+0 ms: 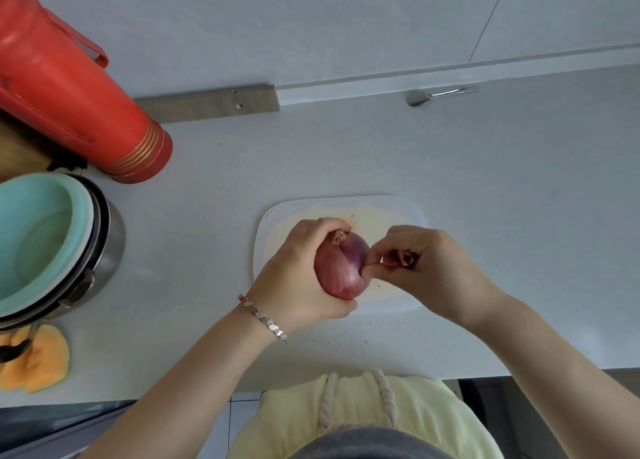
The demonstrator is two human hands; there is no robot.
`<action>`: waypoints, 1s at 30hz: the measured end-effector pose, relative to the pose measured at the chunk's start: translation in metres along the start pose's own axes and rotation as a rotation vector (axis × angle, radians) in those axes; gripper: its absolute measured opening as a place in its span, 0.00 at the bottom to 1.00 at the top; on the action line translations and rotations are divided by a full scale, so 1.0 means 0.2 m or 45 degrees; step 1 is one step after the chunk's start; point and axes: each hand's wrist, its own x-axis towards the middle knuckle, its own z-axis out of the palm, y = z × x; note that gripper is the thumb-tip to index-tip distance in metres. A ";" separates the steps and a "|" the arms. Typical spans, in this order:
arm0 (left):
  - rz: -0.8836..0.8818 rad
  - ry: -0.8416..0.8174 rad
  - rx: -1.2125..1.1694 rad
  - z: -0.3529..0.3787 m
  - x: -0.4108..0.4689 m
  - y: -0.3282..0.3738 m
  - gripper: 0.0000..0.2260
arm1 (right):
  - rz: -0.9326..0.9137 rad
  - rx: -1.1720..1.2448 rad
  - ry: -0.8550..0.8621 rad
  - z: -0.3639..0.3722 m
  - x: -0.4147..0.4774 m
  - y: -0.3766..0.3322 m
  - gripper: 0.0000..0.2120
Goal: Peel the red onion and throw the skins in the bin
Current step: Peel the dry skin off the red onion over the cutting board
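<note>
My left hand (294,271) grips the red onion (341,268) from the left, holding it just above the white cutting board (398,212). Part of the onion's dry outer skin still clings to its left side; the right side shows smooth purple flesh. My right hand (426,268) holds crumpled pieces of onion skin (401,259) in its curled fingers, and its thumb and fingertip pinch at the onion's right side. No bin is in view.
A red thermos (69,87) lies at the back left. A stack of pots with a teal bowl (38,240) stands at the left edge, orange peel pieces (38,361) in front of it. A spoon (433,96) lies at the back right. The counter's front edge runs near my body.
</note>
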 end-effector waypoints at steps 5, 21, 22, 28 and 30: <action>-0.038 0.091 -0.211 0.01 -0.01 0.01 0.32 | -0.145 0.057 0.168 0.01 -0.02 0.00 0.07; 0.067 0.142 -0.115 0.03 -0.01 0.00 0.32 | -0.239 -0.175 0.209 0.00 -0.05 -0.01 0.06; 0.071 0.146 -0.100 0.03 -0.01 0.00 0.31 | -0.224 -0.178 0.223 0.00 -0.05 0.00 0.05; 0.063 0.129 0.013 0.03 0.00 0.01 0.33 | -0.091 -0.145 0.197 0.00 -0.04 0.01 0.05; 0.063 0.110 0.049 0.03 0.00 0.01 0.33 | -0.068 -0.174 0.141 -0.01 -0.03 0.01 0.04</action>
